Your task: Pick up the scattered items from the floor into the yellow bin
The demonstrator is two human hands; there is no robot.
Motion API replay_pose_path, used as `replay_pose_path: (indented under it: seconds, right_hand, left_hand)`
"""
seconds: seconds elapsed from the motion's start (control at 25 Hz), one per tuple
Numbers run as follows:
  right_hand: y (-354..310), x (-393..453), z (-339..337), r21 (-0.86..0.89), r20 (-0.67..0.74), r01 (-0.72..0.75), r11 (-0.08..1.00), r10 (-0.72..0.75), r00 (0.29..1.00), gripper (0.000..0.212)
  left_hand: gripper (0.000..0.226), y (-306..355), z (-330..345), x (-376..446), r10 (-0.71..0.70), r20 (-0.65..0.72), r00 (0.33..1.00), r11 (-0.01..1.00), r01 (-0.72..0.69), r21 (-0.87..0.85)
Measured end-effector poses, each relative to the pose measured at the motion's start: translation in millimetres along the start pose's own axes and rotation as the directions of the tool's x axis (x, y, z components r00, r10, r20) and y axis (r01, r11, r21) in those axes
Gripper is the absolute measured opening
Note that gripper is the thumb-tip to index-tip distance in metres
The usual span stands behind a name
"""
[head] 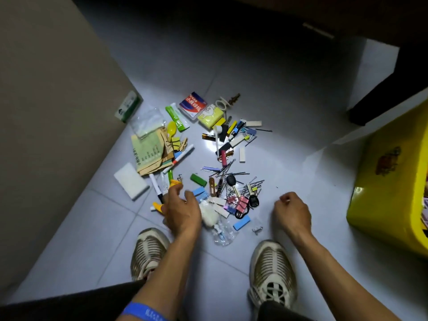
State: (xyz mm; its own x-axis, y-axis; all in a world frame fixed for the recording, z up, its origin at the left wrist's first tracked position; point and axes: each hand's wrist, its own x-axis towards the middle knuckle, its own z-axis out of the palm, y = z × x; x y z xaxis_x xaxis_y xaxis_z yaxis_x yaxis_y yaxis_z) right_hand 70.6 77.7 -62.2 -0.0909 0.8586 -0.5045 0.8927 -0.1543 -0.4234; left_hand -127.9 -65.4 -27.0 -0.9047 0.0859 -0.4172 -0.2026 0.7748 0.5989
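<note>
Several small items lie scattered on the grey tiled floor: a white sponge block point(131, 181), a brown paper envelope point(151, 154), a red-and-blue card box point(192, 105), a yellow pad point(209, 114), a green eraser point(198, 180), pink binder clips point(239, 203), hairpins point(228, 172) and a blue eraser point(241, 222). The yellow bin point(391, 193) stands at the right edge. My left hand point(183, 212) hovers over the near left of the pile, fingers apart, with nothing seen in it. My right hand point(292, 210) is curled shut right of the pile; I cannot see whether it holds anything.
A beige wall or cabinet side point(53, 100) runs along the left, with a green-and-white box point(128, 106) leaning at its foot. A dark furniture leg point(379, 98) stands behind the bin. My two shoes point(148, 251) point(273, 272) are planted just in front of the pile.
</note>
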Motion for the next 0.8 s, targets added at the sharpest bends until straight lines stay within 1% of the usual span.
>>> replay_pose_path:
  seconds: [0.04, 0.08, 0.12, 0.16, 0.2, 0.24, 0.28, 0.32, 0.4, 0.44, 0.48, 0.52, 0.56, 0.6, 0.64, 0.68, 0.72, 0.76, 0.8]
  right_hand:
    - [1, -8, 1, 0.025, 0.114, -0.091, 0.996, 0.088, 0.990, 0.012]
    - [-4, -18, 5, 0.112, 0.248, -0.172, 0.979, 0.140, 0.958, 0.010]
    - [-16, -29, 11, 0.225, 0.370, -0.238, 0.945, 0.143, 0.918, 0.008]
    - [-29, -35, 17, 0.335, 0.465, -0.300, 0.893, 0.120, 0.877, 0.007]
    - [-42, -38, 22, 0.411, 0.527, -0.334, 0.848, 0.079, 0.846, 0.010]
    - [-54, -35, 26, 0.445, 0.546, -0.320, 0.836, 0.030, 0.838, 0.014]
    - [-63, -30, 26, 0.459, 0.528, -0.282, 0.843, -0.003, 0.849, 0.017]
    - [-67, -26, 24, 0.446, 0.470, -0.234, 0.864, -0.004, 0.883, 0.017]
    - [-58, -21, 13, 0.351, 0.358, -0.176, 0.920, 0.042, 0.933, 0.008]
    - [-49, -23, 8, 0.263, 0.348, -0.164, 0.951, 0.065, 0.935, 0.009]
    - [-43, -30, 5, 0.185, 0.392, -0.185, 0.965, 0.100, 0.914, 0.015]
    - [-40, -39, 6, 0.152, 0.484, -0.256, 0.955, 0.153, 0.862, 0.015]
    - [-41, -46, 12, 0.175, 0.581, -0.347, 0.922, 0.187, 0.792, 0.012]
    - [-47, -54, 18, 0.213, 0.660, -0.429, 0.878, 0.194, 0.726, 0.006]
    - [-54, -56, 25, 0.284, 0.715, -0.479, 0.830, 0.150, 0.683, 0.002]
    - [-61, -56, 30, 0.340, 0.739, -0.483, 0.807, 0.088, 0.668, 0.009]
    - [-67, -54, 34, 0.382, 0.731, -0.456, 0.804, 0.039, 0.681, 0.013]
    - [-72, -51, 35, 0.396, 0.677, -0.376, 0.838, 0.010, 0.736, 0.010]
    - [-76, -46, 36, 0.367, 0.570, -0.252, 0.895, -0.003, 0.821, 0.006]
  left_hand:
    - [0.031, -13, -6, -4, -0.139, -0.019, 0.990, 0.986, 0.140, 0.087]
    - [0.042, -24, -8, -12, -0.276, 0.012, 0.961, 0.954, 0.272, 0.128]
    - [0.048, -30, -5, -23, -0.370, 0.076, 0.926, 0.925, 0.360, 0.121]
    - [0.050, -31, 1, -32, -0.391, 0.145, 0.909, 0.920, 0.385, 0.073]
    - [0.050, -27, 6, -37, -0.353, 0.208, 0.912, 0.933, 0.360, 0.003]
    - [0.049, -23, 9, -37, -0.284, 0.254, 0.925, 0.947, 0.312, -0.080]
    - [0.048, -18, 11, -32, -0.215, 0.281, 0.935, 0.950, 0.267, -0.161]
    - [0.044, -15, 11, -25, -0.171, 0.284, 0.943, 0.944, 0.240, -0.227]
    - [0.034, -16, 2, -17, -0.119, 0.218, 0.969, 0.946, 0.178, -0.272]
    - [0.032, -19, -5, -15, -0.092, 0.144, 0.985, 0.963, 0.125, -0.238]
    - [0.036, -22, -12, -12, -0.057, 0.055, 0.997, 0.986, 0.065, -0.151]
    - [0.044, -25, -18, -8, -0.023, -0.033, 0.999, 0.999, 0.022, -0.032]
    - [0.054, -29, -24, 0, -0.018, -0.100, 0.995, 0.998, 0.025, 0.066]
    - [0.063, -33, -30, 10, -0.051, -0.126, 0.991, 0.990, 0.066, 0.121]
    - [0.068, -36, -35, 20, -0.101, -0.103, 0.990, 0.984, 0.115, 0.135]
    - [0.070, -37, -36, 28, -0.159, -0.038, 0.987, 0.981, 0.162, 0.105]
    - [0.068, -38, -35, 32, -0.191, 0.055, 0.980, 0.981, 0.189, 0.051]
    - [0.063, -38, -31, 31, -0.183, 0.141, 0.973, 0.983, 0.185, -0.001]
    - [0.058, -38, -27, 28, -0.149, 0.180, 0.972, 0.987, 0.157, -0.029]
